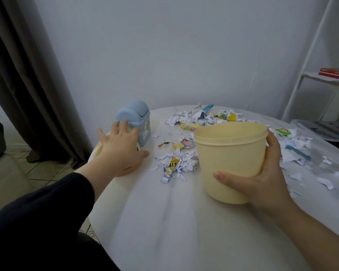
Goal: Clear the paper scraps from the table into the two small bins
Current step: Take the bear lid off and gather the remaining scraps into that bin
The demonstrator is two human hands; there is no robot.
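The right hand (266,177) grips the lidless yellow bin (229,159) around its wall; the left hand (119,147) lies spread-fingered over a yellow lid (129,170) at the blue bin's (134,118) 6 o'clock; the nearest paper scraps (176,161) sit at the yellow bin's 9 o'clock, between both hands; the free left hand seems better placed to sweep them in.

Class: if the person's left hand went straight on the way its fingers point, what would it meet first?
The blue bin: the left hand points its spread fingers at the bin's side, and they overlap it in the picture. Whether they touch it is unclear.
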